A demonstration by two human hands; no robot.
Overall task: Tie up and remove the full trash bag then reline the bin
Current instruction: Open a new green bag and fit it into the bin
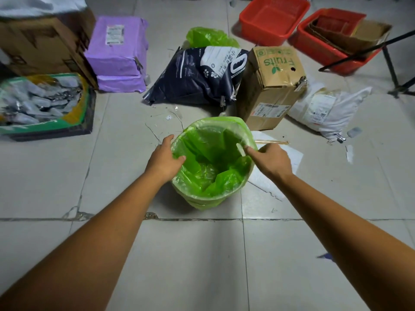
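A small round bin (203, 199) stands on the tiled floor, lined with a fresh green bag (213, 158) whose edge is folded over the rim. The liner hangs loose and empty inside. My left hand (166, 157) grips the liner at the bin's left rim, thumb inside. My right hand (270, 159) pinches the liner's edge at the right rim. A second green bag (210, 38), bunched up, lies on the floor behind a dark pet-litter sack.
A dark litter sack (197, 75) and a "Fruits" cardboard box (272, 86) sit just behind the bin. White foam sheet (289, 158) and white parcel (327, 111) lie right. Purple parcels (118, 55), cardboard boxes and a green tray (42, 102) are left; red baskets (272, 19) far right.
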